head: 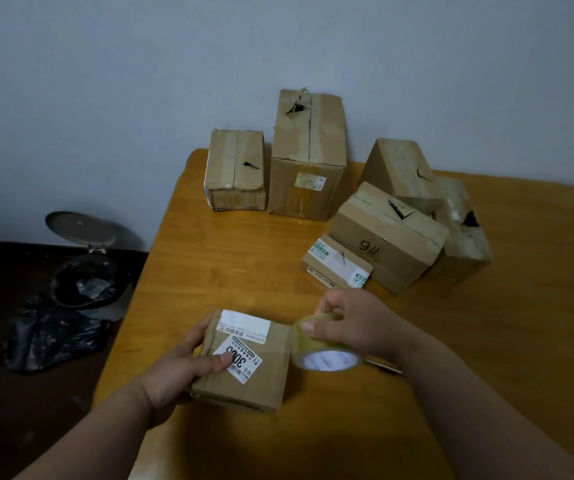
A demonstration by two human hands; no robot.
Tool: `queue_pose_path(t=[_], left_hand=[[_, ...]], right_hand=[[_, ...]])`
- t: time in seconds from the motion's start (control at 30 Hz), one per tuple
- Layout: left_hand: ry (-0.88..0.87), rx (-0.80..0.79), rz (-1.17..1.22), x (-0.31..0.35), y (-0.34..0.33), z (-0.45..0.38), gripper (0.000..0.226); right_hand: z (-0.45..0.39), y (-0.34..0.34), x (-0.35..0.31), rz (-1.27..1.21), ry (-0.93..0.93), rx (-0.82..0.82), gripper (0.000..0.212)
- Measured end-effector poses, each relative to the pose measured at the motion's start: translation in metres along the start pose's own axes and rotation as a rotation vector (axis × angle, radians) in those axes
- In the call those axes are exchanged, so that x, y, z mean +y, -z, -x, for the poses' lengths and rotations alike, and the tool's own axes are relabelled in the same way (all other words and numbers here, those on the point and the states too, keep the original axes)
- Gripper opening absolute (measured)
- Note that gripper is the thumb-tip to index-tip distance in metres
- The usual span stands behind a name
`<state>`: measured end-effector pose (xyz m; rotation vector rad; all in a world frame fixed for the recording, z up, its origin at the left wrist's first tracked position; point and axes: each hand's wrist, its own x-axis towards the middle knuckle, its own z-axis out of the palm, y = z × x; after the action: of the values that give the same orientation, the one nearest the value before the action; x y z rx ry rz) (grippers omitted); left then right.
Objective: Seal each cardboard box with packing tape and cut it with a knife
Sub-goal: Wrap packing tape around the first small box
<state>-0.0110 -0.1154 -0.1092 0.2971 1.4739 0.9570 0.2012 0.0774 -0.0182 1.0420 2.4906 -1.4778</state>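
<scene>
Head view: left hand (178,370) fingers grip small box (244,362); right hand (351,327) fingers grip tape roll (323,351) at box's right edge.

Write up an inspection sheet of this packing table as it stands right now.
Surface: wooden table, bare wood across the near right part.
Job's things: small labelled box lies at the near edge; roll of clear packing tape sits against its right side. No knife clearly seen.
Clutter: six more cardboard boxes grouped at the far side, among them the tall box and the box marked 9#; several have torn holes in their tops.
Grip: left hand holds the small box with its thumb on the label; right hand grips the tape roll.
Cables: nothing seen.
Surroundings: plain wall; open-lidded bin and black bag on the dark floor to the left.
</scene>
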Motion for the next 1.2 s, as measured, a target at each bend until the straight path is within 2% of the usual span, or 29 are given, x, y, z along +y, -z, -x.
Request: queue_pose_path(t=[0.1, 0.23, 0.3, 0.4, 0.47, 0.53, 0.67, 0.77, 0.87, 0.97, 1.1, 1.2], left_hand=[[-0.003, 0.025, 0.029, -0.006, -0.003, -0.002, 0.090], [0.000, 0.069, 0.030, -0.009, -0.004, -0.003, 0.079], [-0.019, 0.078, -0.042, -0.005, -0.005, -0.002, 0.077], [-0.092, 0.087, -0.149, 0.006, -0.008, -0.002, 0.091], [-0.143, 0.086, -0.297, 0.013, -0.013, -0.002, 0.092], [-0.162, 0.081, -0.402, 0.017, -0.021, -0.002, 0.085], [-0.187, 0.170, -0.379, 0.017, -0.031, -0.003, 0.055], [-0.206, 0.229, -0.393, 0.015, -0.030, -0.007, 0.041], [-0.189, 0.210, -0.306, 0.014, -0.025, -0.007, 0.034], [-0.165, 0.192, -0.171, 0.015, -0.015, -0.004, 0.029], [-0.045, 0.132, 0.122, 0.011, -0.007, -0.005, 0.030], [0.021, 0.087, 0.223, 0.002, -0.015, -0.003, 0.032]], right_hand=[[0.006, 0.000, 0.014, -0.030, -0.077, -0.089, 0.016], [0.003, -0.009, 0.022, 0.001, -0.130, -0.084, 0.025], [0.001, -0.013, 0.025, 0.014, -0.167, -0.090, 0.027], [0.001, -0.019, 0.030, 0.039, -0.192, -0.105, 0.023], [0.002, -0.025, 0.033, 0.064, -0.214, -0.115, 0.028], [0.003, -0.031, 0.035, 0.089, -0.230, -0.131, 0.030], [0.005, -0.040, 0.038, 0.048, -0.245, -0.138, 0.027], [0.010, -0.040, 0.043, -0.136, -0.272, -0.106, 0.024], [0.020, -0.034, 0.047, -0.408, -0.265, -0.081, 0.030], [0.023, -0.027, 0.040, -0.578, -0.208, -0.127, 0.018], [0.019, -0.007, 0.015, -0.507, -0.078, -0.171, 0.021], [0.016, 0.003, 0.001, -0.380, -0.024, -0.154, 0.014]])
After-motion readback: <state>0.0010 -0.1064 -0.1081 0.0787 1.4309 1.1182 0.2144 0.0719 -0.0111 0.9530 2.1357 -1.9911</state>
